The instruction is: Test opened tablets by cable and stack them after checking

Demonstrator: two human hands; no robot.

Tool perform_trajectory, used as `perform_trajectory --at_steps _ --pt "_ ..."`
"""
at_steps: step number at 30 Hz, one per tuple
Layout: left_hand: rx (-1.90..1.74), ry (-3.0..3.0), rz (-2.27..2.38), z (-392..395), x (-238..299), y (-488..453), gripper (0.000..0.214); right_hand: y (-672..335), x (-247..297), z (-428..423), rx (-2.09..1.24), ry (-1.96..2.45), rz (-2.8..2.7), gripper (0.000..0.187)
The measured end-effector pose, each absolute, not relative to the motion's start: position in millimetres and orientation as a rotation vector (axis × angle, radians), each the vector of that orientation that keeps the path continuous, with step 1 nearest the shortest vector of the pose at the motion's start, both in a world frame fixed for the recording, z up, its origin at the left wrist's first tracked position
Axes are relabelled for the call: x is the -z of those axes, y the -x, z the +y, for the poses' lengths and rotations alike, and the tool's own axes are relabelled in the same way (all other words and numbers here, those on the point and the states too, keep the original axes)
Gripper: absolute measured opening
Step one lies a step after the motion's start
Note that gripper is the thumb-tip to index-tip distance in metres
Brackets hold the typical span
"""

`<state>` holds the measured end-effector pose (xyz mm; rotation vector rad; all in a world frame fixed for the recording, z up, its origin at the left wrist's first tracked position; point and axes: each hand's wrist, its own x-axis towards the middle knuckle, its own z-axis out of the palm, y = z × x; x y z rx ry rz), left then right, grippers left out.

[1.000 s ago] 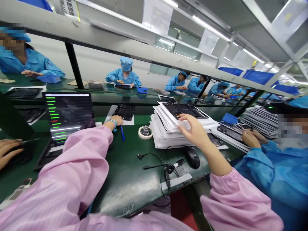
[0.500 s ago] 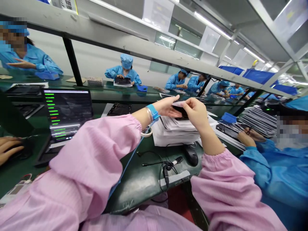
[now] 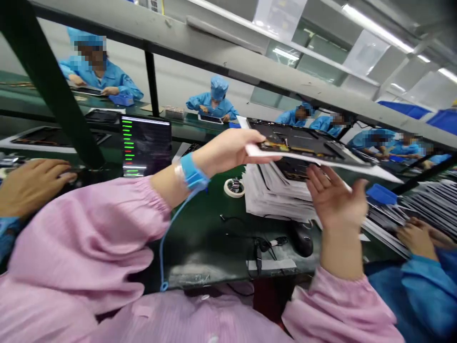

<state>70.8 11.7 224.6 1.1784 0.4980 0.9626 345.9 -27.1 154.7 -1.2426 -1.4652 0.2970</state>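
Observation:
My left hand (image 3: 232, 150) pinches the left end of an opened black tablet (image 3: 303, 140) together with the white sheet (image 3: 255, 151) under it. Electronic parts show on the tablet's upper face. It is raised and slightly tilted over a stack of white sheets (image 3: 266, 197) with dark panels between them. Below the sheet's right part, my right hand (image 3: 335, 200) is open, palm up and fingers spread, with nothing in it. Whether its fingertips touch the sheet I cannot tell. A blue strap (image 3: 193, 171) with a cord is around my left wrist.
On the bench are a tape roll (image 3: 233, 188), a black mouse (image 3: 302, 239) and coiled cable (image 3: 273, 244). A screen (image 3: 146, 145) stands left, near another person's hand (image 3: 32, 183). At right, a co-worker's hand (image 3: 416, 238) is near a blue bin (image 3: 381, 194) and stacked panels (image 3: 428, 202).
Both hands were close together over the stack, the right one pinching something thin and pale. Now the left holds the tablet and sheet raised, and the right has opened, palm up. The view has shifted left.

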Motion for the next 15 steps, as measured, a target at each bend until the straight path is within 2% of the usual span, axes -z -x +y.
perform_trajectory --at_steps 2,5,8,10,13,15 --pt "-0.963 -1.282 0.678 -11 -209 -21 0.012 -341 -155 -43 -0.595 1.263 -1.396 0.073" --pt "-0.767 -1.491 0.984 -34 -167 47 0.033 -320 -143 -59 -0.879 1.42 -1.23 0.045" --pt "-0.681 -1.806 1.322 -36 -111 94 0.047 -289 -122 -66 -1.05 1.495 -1.153 0.049" --pt "-0.598 -2.123 1.571 -31 -76 111 0.04 -267 -105 -68 -1.159 1.522 -1.161 0.052" --pt "-0.399 -2.355 1.901 -21 -48 120 0.012 -242 -78 -68 -1.321 1.516 -1.21 0.054" --pt "-0.463 -2.275 2.022 -17 -47 123 0.016 -233 -58 -66 -1.404 1.483 -1.285 0.055"
